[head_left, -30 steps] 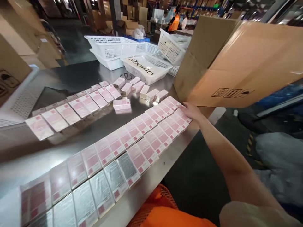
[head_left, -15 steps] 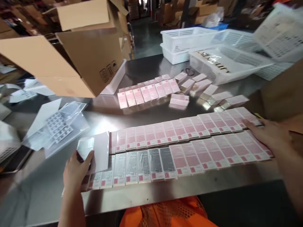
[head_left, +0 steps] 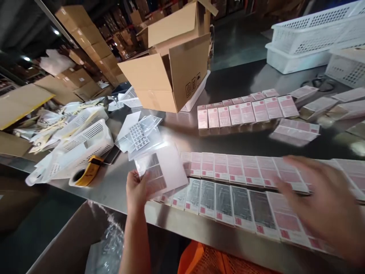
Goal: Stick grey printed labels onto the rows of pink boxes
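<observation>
My left hand (head_left: pixel 137 192) pinches a white backing sheet (head_left: pixel 173 164) with a few greyish clear stickers on its left part, thumb on top. The sheet overlaps the left end of two rows of small pink-and-white boxes. Shiny clear stickers seem to lie on several boxes of the near row (head_left: pixel 215 199); the back row (head_left: pixel 221 165) looks pink and plain. Blurred by motion, my right hand (head_left: pixel 322 201) hovers over the right part of both rows, fingers apart and nothing seen in them.
Beyond the rows stand more pink boxes (head_left: pixel 246 112). An open carton (head_left: pixel 154 82) is behind, with white baskets (head_left: pixel 302 42) at the back right. Plastic sleeves (head_left: pixel 148 133), a yellow tape dispenser (head_left: pixel 87 173) and a filled white basket (head_left: pixel 82 152) lie to the left.
The view has swung left. My right hand has come off the right end of the rows and moved inward above the boxes. My left hand still holds the sheet, now lifted and tilted more.
</observation>
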`<state>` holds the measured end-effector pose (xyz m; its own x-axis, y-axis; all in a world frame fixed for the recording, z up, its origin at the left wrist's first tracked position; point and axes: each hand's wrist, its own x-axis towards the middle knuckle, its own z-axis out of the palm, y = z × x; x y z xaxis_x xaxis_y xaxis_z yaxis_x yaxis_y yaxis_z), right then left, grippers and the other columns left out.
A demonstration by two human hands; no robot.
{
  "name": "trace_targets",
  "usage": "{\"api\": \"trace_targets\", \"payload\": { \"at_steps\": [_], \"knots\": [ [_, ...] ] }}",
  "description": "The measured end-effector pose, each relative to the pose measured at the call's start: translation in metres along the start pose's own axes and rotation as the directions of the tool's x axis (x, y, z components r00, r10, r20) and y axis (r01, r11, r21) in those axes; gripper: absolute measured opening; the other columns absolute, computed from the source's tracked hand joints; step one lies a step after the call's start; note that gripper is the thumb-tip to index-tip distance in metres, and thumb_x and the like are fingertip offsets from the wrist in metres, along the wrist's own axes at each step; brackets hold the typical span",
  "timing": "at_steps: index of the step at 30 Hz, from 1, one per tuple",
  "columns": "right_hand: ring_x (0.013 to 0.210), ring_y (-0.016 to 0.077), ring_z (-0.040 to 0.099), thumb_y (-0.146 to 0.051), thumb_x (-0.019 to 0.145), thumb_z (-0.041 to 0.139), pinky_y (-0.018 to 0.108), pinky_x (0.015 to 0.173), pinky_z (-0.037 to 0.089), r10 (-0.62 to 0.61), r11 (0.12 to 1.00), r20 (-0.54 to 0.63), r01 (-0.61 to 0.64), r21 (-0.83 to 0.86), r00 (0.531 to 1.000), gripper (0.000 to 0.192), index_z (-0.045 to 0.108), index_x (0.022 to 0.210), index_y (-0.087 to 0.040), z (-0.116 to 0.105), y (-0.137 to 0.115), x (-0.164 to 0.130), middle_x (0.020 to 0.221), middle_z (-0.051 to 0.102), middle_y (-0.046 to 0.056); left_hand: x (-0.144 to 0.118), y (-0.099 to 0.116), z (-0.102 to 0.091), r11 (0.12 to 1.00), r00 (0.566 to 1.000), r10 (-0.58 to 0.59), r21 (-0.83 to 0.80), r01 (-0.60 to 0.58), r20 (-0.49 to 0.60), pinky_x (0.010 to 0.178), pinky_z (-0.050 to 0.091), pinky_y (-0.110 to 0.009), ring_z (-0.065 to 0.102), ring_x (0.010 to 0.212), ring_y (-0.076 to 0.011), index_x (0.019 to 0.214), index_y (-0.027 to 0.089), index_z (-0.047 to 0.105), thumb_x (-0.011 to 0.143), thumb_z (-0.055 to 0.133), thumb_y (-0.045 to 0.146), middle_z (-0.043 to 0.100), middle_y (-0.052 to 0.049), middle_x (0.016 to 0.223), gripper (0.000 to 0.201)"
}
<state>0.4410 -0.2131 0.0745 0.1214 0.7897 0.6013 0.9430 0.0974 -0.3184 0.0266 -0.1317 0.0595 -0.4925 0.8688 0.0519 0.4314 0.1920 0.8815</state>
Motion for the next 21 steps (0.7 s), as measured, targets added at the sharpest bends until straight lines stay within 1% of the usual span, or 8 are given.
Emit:
{"api": "trace_targets", "payload": {
  "at_steps": [4, 6, 8, 10, 12, 14, 17, 21],
  "knots": [
    [0.113, 0.0262, 0.056, -0.029, 0.089, 0.062, 0.043, 0.096, 0.048, -0.305, 0.881, -0.034, 0.295, 0.370, 0.952, 0.036, 0.054, 0.124, -0.022, 0.029, -0.117, 0.016, 0.116, 0.061, 0.011, -0.034, 0.007, -0.010, 0.975, 0.985, 0.053, -0.222, -0.015, 0.165, 0.068, 0.055, -0.033, 0.067, 0.070, -0.0189, 0.100, 0.020, 0.050, 0.070, 0.070, 0.054, 0.071, -0.003, 0.081, 0.049],
    [0.120, 0.0259, 0.052, -0.024, 0.089, 0.062, 0.043, 0.101, 0.045, -0.392, 0.816, -0.038, 0.366, 0.448, 0.919, 0.041, 0.051, 0.128, -0.020, 0.031, -0.156, 0.025, 0.122, 0.059, 0.011, -0.044, 0.011, -0.022, 0.961, 0.948, 0.065, -0.274, 0.024, 0.312, 0.067, 0.055, -0.031, 0.068, 0.071, -0.0199, 0.093, 0.017, 0.058, 0.068, 0.077, 0.046, 0.072, -0.006, 0.080, 0.042],
    [0.125, 0.0270, 0.048, -0.028, 0.090, 0.062, 0.043, 0.103, 0.044, -0.410, 0.805, 0.044, 0.339, 0.487, 0.911, 0.048, 0.046, 0.133, -0.017, 0.032, -0.180, 0.029, 0.129, 0.055, 0.013, -0.051, 0.014, -0.034, 0.933, 0.904, 0.074, -0.349, 0.086, 0.421, 0.067, 0.054, -0.028, 0.068, 0.073, -0.0193, 0.089, 0.015, 0.064, 0.069, 0.080, 0.036, 0.073, -0.006, 0.082, 0.034],
    [0.123, 0.0294, 0.049, -0.031, 0.088, 0.065, 0.046, 0.102, 0.043, -0.340, 0.844, 0.034, 0.289, 0.452, 0.940, 0.052, 0.046, 0.134, -0.016, 0.035, -0.193, 0.027, 0.128, 0.054, 0.016, -0.056, 0.016, -0.043, 0.883, 0.918, 0.075, -0.454, 0.120, 0.389, 0.068, 0.055, -0.025, 0.069, 0.075, -0.0173, 0.095, 0.017, 0.066, 0.071, 0.080, 0.029, 0.074, -0.005, 0.086, 0.030],
    [0.117, 0.0319, 0.051, -0.030, 0.084, 0.070, 0.051, 0.100, 0.040, -0.224, 0.901, -0.080, 0.238, 0.364, 0.971, 0.051, 0.050, 0.130, -0.017, 0.039, -0.201, 0.020, 0.122, 0.057, 0.015, -0.063, 0.016, -0.043, 0.828, 0.971, 0.044, -0.553, 0.096, 0.235, 0.073, 0.055, -0.024, 0.070, 0.079, -0.0159, 0.099, 0.018, 0.067, 0.071, 0.081, 0.025, 0.075, -0.003, 0.088, 0.032],
    [0.114, 0.0341, 0.052, -0.031, 0.081, 0.074, 0.055, 0.100, 0.037, -0.154, 0.927, -0.143, 0.193, 0.323, 0.978, 0.052, 0.053, 0.126, -0.019, 0.041, -0.205, 0.010, 0.118, 0.058, 0.015, -0.072, 0.017, -0.035, 0.767, 0.993, -0.011, -0.636, 0.085, 0.119, 0.082, 0.055, -0.024, 0.070, 0.088, -0.0164, 0.106, 0.018, 0.067, 0.072, 0.081, 0.023, 0.075, -0.003, 0.093, 0.037],
    [0.123, 0.0342, 0.048, -0.037, 0.082, 0.073, 0.054, 0.103, 0.038, -0.145, 0.884, 0.001, 0.129, 0.450, 0.989, 0.058, 0.049, 0.132, -0.020, 0.045, -0.204, -0.002, 0.126, 0.054, 0.015, -0.084, 0.023, -0.017, 0.654, 0.991, -0.088, -0.745, 0.131, 0.097, 0.093, 0.053, -0.028, 0.067, 0.107, -0.0206, 0.123, 0.021, 0.063, 0.076, 0.078, 0.024, 0.073, -0.006, 0.108, 0.049],
    [0.132, 0.0279, 0.043, -0.039, 0.086, 0.069, 0.045, 0.105, 0.045, -0.152, 0.762, 0.268, -0.060, 0.645, 0.951, 0.060, 0.043, 0.139, -0.027, 0.051, -0.192, -0.007, 0.142, 0.045, 0.010, -0.096, 0.031, -0.002, 0.584, 0.984, -0.133, -0.793, 0.172, 0.116, 0.101, 0.050, -0.035, 0.058, 0.122, -0.0266, 0.128, 0.019, 0.061, 0.079, 0.075, 0.025, 0.067, -0.011, 0.123, 0.051]
  ]
}}
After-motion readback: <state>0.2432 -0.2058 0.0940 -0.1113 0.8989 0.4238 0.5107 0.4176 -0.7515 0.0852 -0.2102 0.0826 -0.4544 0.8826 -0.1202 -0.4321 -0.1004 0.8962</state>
